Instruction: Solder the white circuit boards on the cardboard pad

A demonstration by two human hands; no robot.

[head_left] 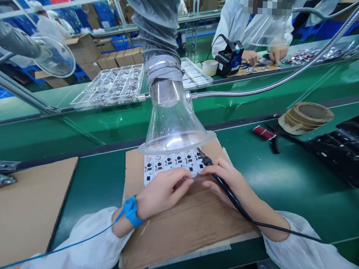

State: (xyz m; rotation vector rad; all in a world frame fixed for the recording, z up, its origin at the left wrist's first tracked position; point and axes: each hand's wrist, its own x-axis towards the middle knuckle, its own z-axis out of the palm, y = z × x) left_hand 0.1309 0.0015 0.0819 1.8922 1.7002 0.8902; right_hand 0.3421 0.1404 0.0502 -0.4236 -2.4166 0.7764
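Note:
A panel of white circuit boards (168, 163) with black components lies on a brown cardboard sheet (189, 227), partly under a clear fume hood (176, 130). My right hand (228, 177) is closed around a black soldering iron (217, 177), whose tip points at the panel's right end. At the panel's near edge, my left hand (167, 188) has its thumb and fingers pinched together. What is between those fingertips is too small to make out. A blue wrist strap (131, 211) with a cord circles my left wrist.
On the right are a bundle of red wires (264, 133), a tape roll (306, 117) and a black sheet (347, 147). Another cardboard sheet (22, 206) lies left. Beyond the green divider stand a parts tray (112, 85) and a co-worker (233, 23). A metal hose (244, 93) crosses above.

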